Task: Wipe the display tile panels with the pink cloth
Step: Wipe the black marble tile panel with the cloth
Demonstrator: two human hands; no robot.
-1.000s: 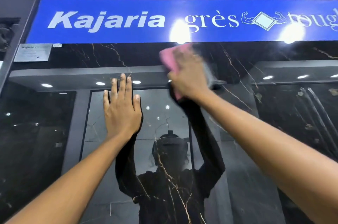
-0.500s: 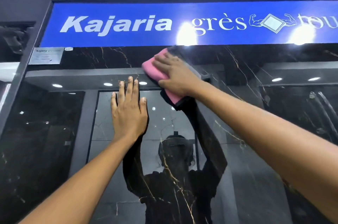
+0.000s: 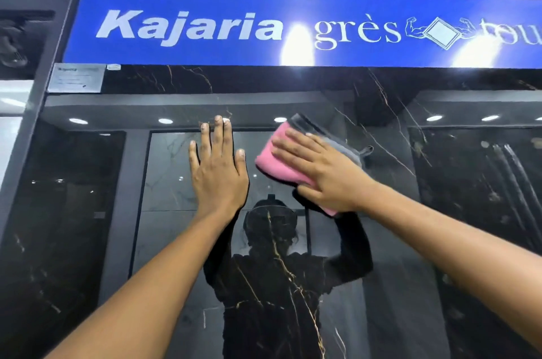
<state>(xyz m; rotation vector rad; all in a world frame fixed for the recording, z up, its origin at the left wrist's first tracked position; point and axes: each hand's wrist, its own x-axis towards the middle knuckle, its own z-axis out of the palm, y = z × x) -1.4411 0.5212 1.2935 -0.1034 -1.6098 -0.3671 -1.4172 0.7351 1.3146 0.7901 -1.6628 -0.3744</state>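
Observation:
A glossy black marble display tile panel (image 3: 390, 285) with gold veins fills the view in front of me. My right hand (image 3: 319, 171) presses a folded pink cloth (image 3: 275, 162) flat against the panel, fingers straight and spread over it. My left hand (image 3: 218, 171) lies flat on the panel just left of the cloth, fingers straight and pointing up. The panel mirrors my arms and head.
A blue sign (image 3: 293, 27) with white lettering runs across the top above the panel. A small grey label (image 3: 76, 77) sits at the panel's upper left corner. A dark frame post (image 3: 38, 112) bounds the panel on the left. Reflected ceiling lights dot the surface.
My right hand has drawn the pink cloth down the panel from just under the blue sign to beside my left hand. My left hand has stayed flat on the panel.

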